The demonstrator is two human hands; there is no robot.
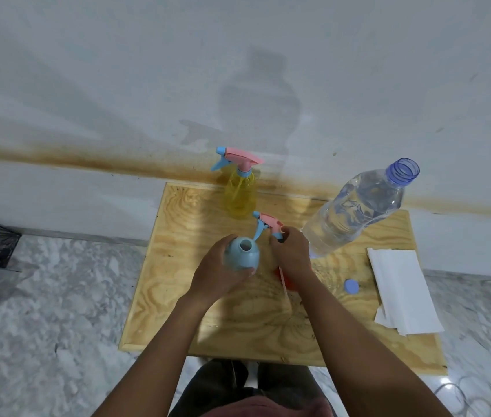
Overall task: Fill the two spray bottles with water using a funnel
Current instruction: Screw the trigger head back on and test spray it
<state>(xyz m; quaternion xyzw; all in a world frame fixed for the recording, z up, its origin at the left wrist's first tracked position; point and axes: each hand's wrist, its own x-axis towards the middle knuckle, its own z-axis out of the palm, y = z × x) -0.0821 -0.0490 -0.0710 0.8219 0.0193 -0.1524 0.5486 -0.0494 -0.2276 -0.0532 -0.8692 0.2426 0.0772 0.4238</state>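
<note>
The wooden board (208,320) serves as the work surface and as the reference for all positions. Near the middle of the board, the left hand (217,272) wraps the blue bottle (241,254), fingers curled round its body and holding it upright with its open neck facing up. Just right of that bottle, the right hand (290,255) pinches the collar of the removed spray head (268,225), with its thin dip tube (284,285) trailing down toward the near edge of the board. An orange object (290,282), probably the funnel, lies on the board under the right wrist and is mostly hidden. A small blue cap (351,286) lies to the right of the hands, and folded white paper (400,290) covers the right edge of the board. Farther back on the right stands the large water bottle (355,209), uncapped and nearly full. At the far edge stands the yellow bottle (239,194), its spray head screwed on. The step in hand appears to be opening the first bottle. The next move calls for setting the spray head down, seating the funnel in the open neck, and steadying the blue bottle during pouring.
</note>
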